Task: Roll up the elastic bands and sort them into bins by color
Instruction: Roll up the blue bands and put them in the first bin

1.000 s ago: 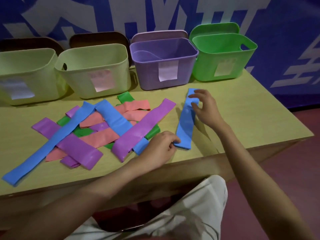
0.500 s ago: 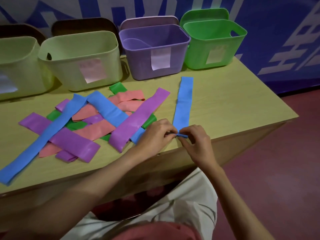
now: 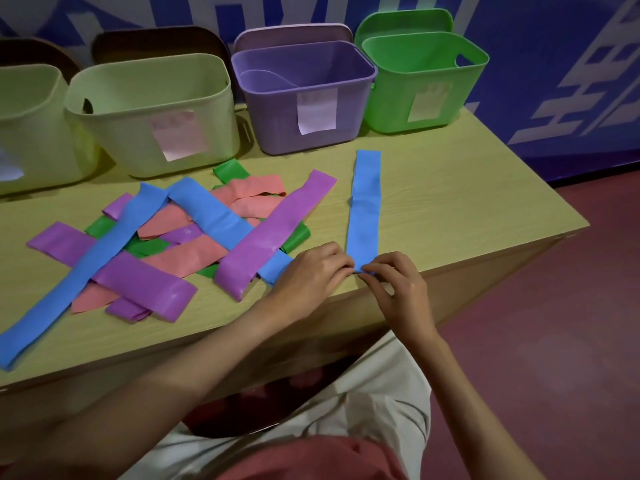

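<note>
My left hand and right hand met at the near end of the blue band, fingers of both pinching its edge where the roll would start. The band lay flat on the table, just right of the mixed pile, its long axis running straight away from me toward the purple bin and green bin. Both hands were equally near. The bins' paper labels were too blurred to read.
</note>
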